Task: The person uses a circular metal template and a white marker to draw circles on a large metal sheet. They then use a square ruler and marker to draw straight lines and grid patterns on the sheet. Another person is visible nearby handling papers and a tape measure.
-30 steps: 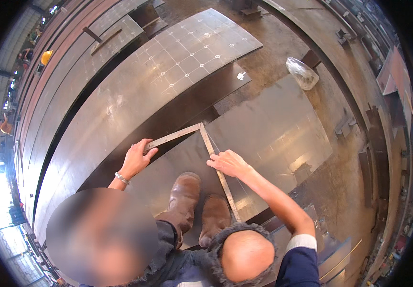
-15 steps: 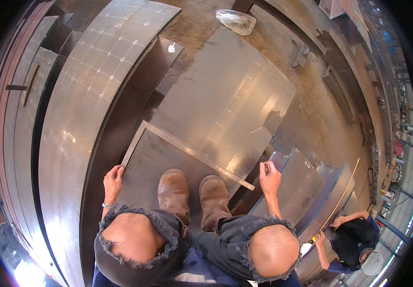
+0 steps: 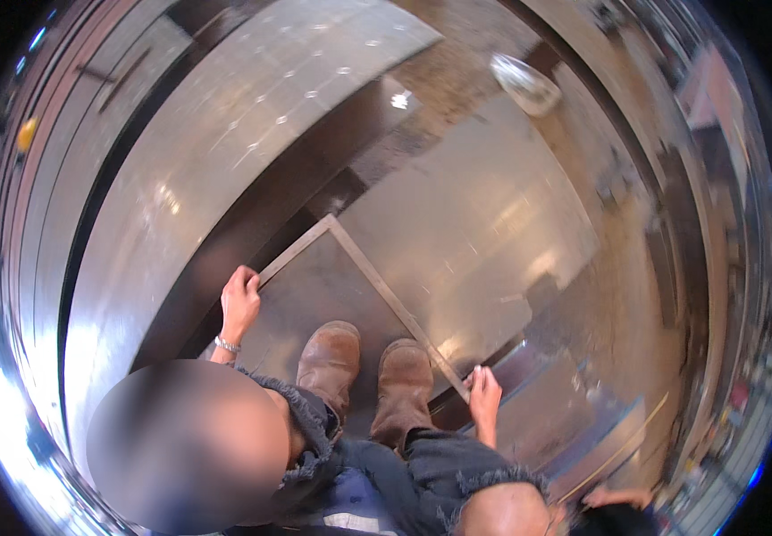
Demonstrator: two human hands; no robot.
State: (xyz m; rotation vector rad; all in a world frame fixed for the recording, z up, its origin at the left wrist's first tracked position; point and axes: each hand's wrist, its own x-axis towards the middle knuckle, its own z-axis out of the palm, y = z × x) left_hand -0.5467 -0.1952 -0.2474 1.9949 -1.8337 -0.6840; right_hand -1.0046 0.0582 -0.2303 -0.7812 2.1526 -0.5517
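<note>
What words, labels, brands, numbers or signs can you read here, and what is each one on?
None can be read.
Metal square: any markings on its arms are too blurred to read.
Large steel plate: pale lines and small ring-like marks, with no legible letters or numbers.

Left hand (image 3: 240,302) gripping a metal square (image 3: 386,290) by its short arm, right hand (image 3: 485,395) at the long arm's end, brown boots (image 3: 330,359) on steel plate (image 3: 466,214)
</note>
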